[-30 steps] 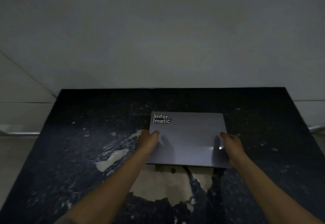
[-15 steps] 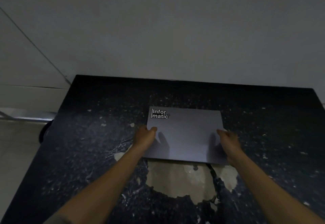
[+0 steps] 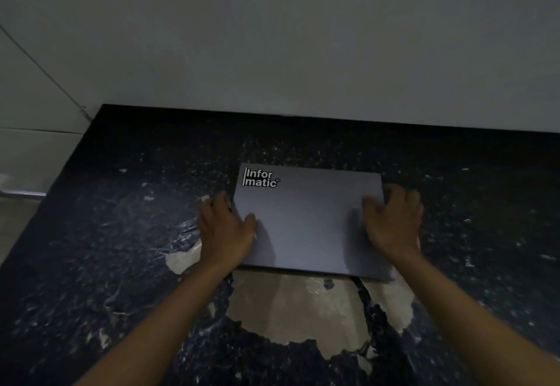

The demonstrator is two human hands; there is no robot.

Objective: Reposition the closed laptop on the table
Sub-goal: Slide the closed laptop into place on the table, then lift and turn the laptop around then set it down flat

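Dim room, plain grey wall point(image 3: 303, 37) behind a dark table point(image 3: 121, 234) whose top coating is worn through in pale patches, the largest one at the near centre. Closed grey laptop point(image 3: 309, 219) lies flat mid-table, long side roughly parallel to the wall, its near edge overlapping the big worn patch. White "Informatic" sticker point(image 3: 260, 178) sits at the lid's far-left corner. Left hand point(image 3: 225, 228) grips the laptop's left edge: thumb lies on top of the lid, other fingers are held together along the side, tips hidden past the edge. Right hand point(image 3: 392, 219) is at the right edge, palm down over the lid, fingers slightly spread and curled over the side; motion blur there, so cannot tell how firmly it grips. Both forearms reach in bare from the lower frame.
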